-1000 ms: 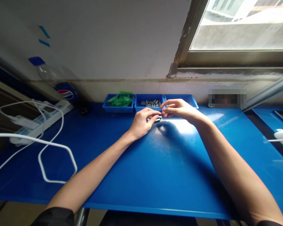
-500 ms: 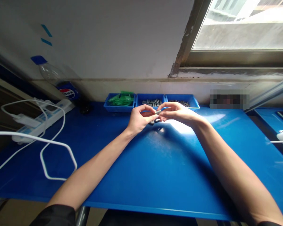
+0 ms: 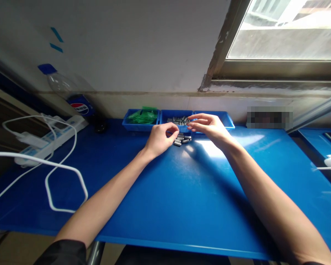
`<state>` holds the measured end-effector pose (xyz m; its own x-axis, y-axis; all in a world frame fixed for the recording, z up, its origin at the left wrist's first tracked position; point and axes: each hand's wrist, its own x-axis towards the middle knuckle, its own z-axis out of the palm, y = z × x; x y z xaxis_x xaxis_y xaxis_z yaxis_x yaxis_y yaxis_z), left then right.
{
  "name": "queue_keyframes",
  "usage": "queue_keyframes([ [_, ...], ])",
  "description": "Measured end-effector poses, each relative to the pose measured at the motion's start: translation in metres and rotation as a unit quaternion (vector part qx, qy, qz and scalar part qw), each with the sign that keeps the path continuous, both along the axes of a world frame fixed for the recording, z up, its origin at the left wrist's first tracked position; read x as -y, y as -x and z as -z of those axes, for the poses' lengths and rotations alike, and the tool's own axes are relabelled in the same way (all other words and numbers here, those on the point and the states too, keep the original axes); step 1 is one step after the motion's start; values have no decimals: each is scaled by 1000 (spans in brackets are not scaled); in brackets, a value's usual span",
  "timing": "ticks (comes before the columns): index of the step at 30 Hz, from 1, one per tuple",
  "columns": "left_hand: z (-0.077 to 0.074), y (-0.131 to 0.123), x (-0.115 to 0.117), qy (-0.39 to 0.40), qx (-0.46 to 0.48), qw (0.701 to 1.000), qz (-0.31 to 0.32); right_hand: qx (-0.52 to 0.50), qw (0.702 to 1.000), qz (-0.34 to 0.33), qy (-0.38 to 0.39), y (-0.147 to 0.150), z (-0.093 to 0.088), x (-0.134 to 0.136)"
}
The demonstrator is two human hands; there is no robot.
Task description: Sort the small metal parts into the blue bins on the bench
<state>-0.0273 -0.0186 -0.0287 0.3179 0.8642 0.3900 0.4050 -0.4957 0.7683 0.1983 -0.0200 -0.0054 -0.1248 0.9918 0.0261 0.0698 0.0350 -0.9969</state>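
Several small grey metal pieces [image 3: 182, 139] lie in a loose pile on the blue table, between my hands. Just left of the pile is my left hand [image 3: 162, 139], thumb and index finger pinched together; whatever they may hold is too small to see. My right hand [image 3: 208, 125] hovers by the front right of the middle blue bin [image 3: 171, 127], its fingers apart and its fingertips close to the grey pieces inside. Part of the right blue bin [image 3: 228, 121] is hidden behind this hand.
The left blue bin [image 3: 139, 127] holds green plastic material. A cola bottle [image 3: 81, 105] leans at the back left, near a white power strip [image 3: 68, 129] and looping white cables [image 3: 79, 176]. Wall and window [image 3: 284, 44] stand behind the table.
My hands have moved apart, the left slightly left and the right slightly up. The grey piece between their fingertips no longer shows there. More of the pile is visible.
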Motion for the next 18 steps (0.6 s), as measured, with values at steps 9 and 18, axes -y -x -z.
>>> queue_keyframes([
  [9,2,10,-4,-51,-193,978,54,426,894,-78,-113,-1,-15,8],
  [18,-1,9,-3,-58,-205,976,50,633,744,-138,-165,6,-8,8],
])
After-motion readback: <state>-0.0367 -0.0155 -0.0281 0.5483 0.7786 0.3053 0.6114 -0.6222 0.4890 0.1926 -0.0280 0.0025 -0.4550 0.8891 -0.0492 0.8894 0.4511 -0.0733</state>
